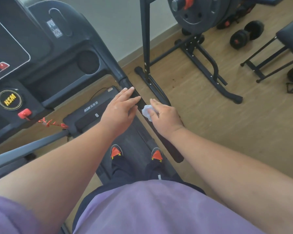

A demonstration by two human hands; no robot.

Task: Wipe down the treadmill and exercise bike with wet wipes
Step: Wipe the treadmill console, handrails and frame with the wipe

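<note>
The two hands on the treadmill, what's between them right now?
In the head view, the black right handrail runs between the left hand and the right hand. The crumpled white wet wipe, pinched by the right hand, lies against it.

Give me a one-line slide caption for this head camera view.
Standing on a treadmill, right hand rubs a wet wipe along its handrail beside the left hand.

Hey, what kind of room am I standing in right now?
Probably a home gym: a treadmill underfoot, a dumbbell on the wood floor, and weight plates on a rack.
</note>
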